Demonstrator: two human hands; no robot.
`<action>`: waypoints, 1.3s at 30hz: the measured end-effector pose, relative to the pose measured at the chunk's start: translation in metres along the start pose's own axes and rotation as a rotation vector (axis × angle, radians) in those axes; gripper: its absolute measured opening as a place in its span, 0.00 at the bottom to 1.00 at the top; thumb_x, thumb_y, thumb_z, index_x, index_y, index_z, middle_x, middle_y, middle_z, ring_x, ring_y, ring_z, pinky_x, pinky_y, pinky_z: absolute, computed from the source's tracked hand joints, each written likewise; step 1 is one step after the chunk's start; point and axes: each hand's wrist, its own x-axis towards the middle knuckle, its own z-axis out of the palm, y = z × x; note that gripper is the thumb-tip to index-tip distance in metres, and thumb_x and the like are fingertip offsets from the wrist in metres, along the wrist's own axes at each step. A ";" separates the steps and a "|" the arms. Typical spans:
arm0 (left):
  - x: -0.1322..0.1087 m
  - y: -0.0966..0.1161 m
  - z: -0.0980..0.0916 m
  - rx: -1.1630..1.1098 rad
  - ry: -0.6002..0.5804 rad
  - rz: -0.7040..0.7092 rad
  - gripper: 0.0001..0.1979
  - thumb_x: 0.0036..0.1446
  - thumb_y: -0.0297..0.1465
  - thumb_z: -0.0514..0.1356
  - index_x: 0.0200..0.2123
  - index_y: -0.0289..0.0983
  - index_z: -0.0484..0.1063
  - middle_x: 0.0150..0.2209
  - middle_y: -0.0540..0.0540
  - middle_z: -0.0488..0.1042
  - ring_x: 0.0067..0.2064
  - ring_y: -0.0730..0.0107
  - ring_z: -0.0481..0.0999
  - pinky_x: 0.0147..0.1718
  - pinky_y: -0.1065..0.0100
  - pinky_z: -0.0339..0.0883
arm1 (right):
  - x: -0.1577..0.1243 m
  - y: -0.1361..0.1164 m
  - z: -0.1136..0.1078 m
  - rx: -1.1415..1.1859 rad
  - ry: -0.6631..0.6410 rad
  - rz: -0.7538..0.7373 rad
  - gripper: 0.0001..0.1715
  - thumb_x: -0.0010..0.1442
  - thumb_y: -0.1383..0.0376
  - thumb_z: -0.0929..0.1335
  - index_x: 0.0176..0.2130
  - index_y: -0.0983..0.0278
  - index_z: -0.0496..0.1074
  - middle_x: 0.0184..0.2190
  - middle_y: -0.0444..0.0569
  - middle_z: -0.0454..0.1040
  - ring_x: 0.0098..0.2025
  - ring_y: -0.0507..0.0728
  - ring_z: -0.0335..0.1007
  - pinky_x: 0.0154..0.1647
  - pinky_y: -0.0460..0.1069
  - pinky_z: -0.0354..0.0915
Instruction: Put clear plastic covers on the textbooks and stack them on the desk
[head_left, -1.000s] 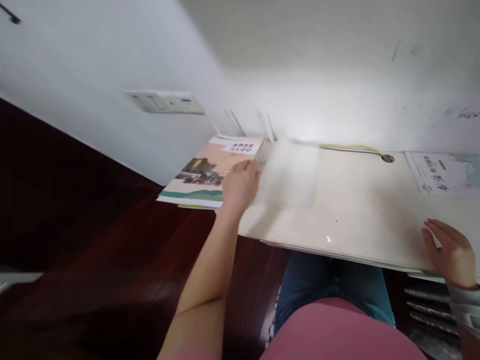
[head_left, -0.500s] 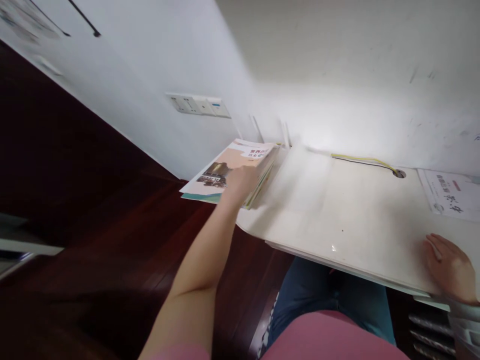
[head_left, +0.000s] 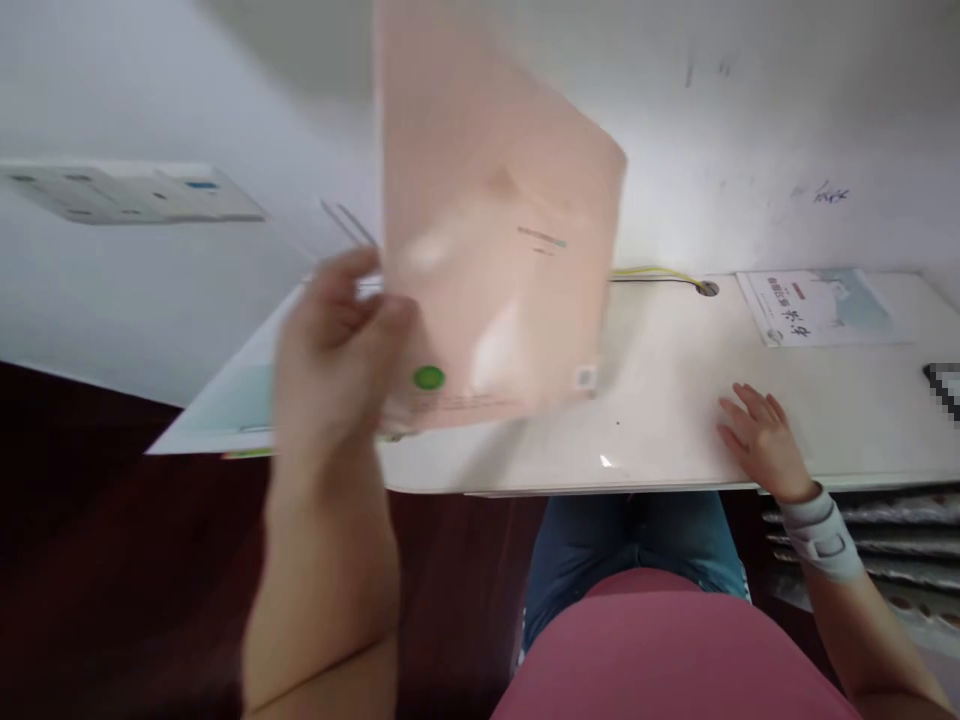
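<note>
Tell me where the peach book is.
In the head view's upper middle, the peach book is in the left hand, left of the yellow cable.

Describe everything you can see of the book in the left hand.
The book shows a peach-pink cover that looks like glossy paper, with pale glare patches. It bears a green oval low on the left, a small pale square at lower right, and print too blurred to read. It is held roughly upright at the left end of the white desk, cover facing the camera; the left hand grips its left edge.
</note>
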 end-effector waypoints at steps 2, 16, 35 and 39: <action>-0.006 -0.038 0.022 -0.182 -0.132 -0.131 0.25 0.42 0.30 0.68 0.47 0.35 0.71 0.31 0.51 0.77 0.36 0.68 0.79 0.41 0.62 0.74 | -0.003 -0.004 0.005 -0.042 -0.086 0.016 0.22 0.65 0.59 0.60 0.54 0.67 0.68 0.59 0.63 0.65 0.61 0.66 0.60 0.58 0.64 0.58; -0.047 -0.153 0.032 0.039 -0.358 -0.539 0.31 0.44 0.39 0.60 0.53 0.34 0.68 0.36 0.43 0.79 0.35 0.63 0.78 0.35 0.63 0.72 | -0.013 -0.007 0.011 0.026 -0.172 0.074 0.25 0.66 0.58 0.59 0.58 0.65 0.65 0.61 0.62 0.63 0.64 0.66 0.56 0.60 0.63 0.54; -0.068 -0.149 0.024 1.217 -0.419 0.042 0.19 0.61 0.31 0.46 0.47 0.29 0.71 0.52 0.30 0.69 0.53 0.51 0.69 0.52 0.53 0.64 | -0.014 -0.005 0.009 -0.010 -0.158 0.058 0.25 0.66 0.58 0.59 0.57 0.66 0.66 0.60 0.61 0.64 0.63 0.65 0.57 0.60 0.62 0.56; -0.073 -0.144 0.027 1.277 -0.419 0.069 0.21 0.62 0.30 0.45 0.49 0.27 0.70 0.58 0.26 0.64 0.58 0.45 0.65 0.51 0.48 0.64 | -0.015 -0.004 0.012 0.004 -0.154 0.058 0.25 0.65 0.58 0.59 0.58 0.66 0.65 0.60 0.61 0.64 0.63 0.65 0.57 0.60 0.63 0.55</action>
